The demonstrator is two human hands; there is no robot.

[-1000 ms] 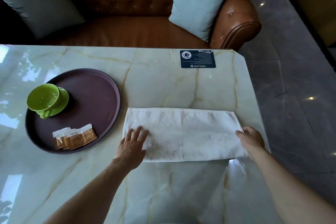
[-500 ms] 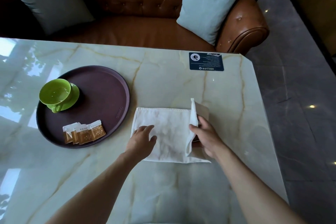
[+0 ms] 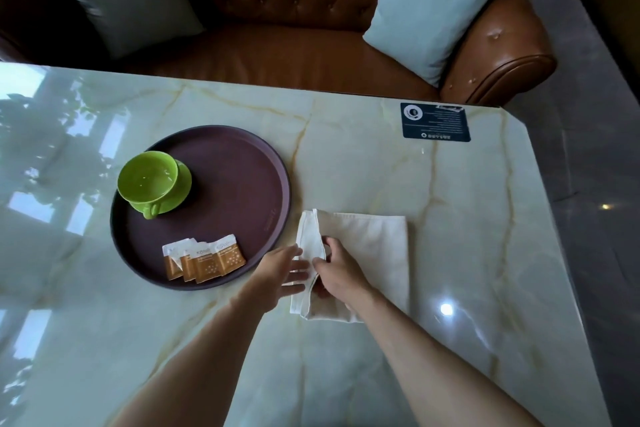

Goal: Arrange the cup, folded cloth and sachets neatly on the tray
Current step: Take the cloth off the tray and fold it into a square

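Note:
A round dark-purple tray (image 3: 242,163) lies on the marble table. On its left part stands a green cup (image 3: 149,180) on a green saucer. Several orange-and-white sachets (image 3: 204,260) lie fanned near the tray's front rim. Right of the tray lies a white cloth (image 3: 370,246), folded in half, its left edge lifted. My right hand (image 3: 337,274) grips that folded-over edge. My left hand (image 3: 280,270) rests flat, fingers spread, against the cloth's left edge.
A dark blue card (image 3: 435,121) lies near the table's far right corner. A brown leather sofa (image 3: 294,55) with two pale blue cushions stands behind the table. The table's right edge (image 3: 568,236) drops to a grey tiled floor.
My right hand has carried the cloth's right end over to the left, folding the long cloth in half. My left hand has stayed at the left edge. The view has shifted.

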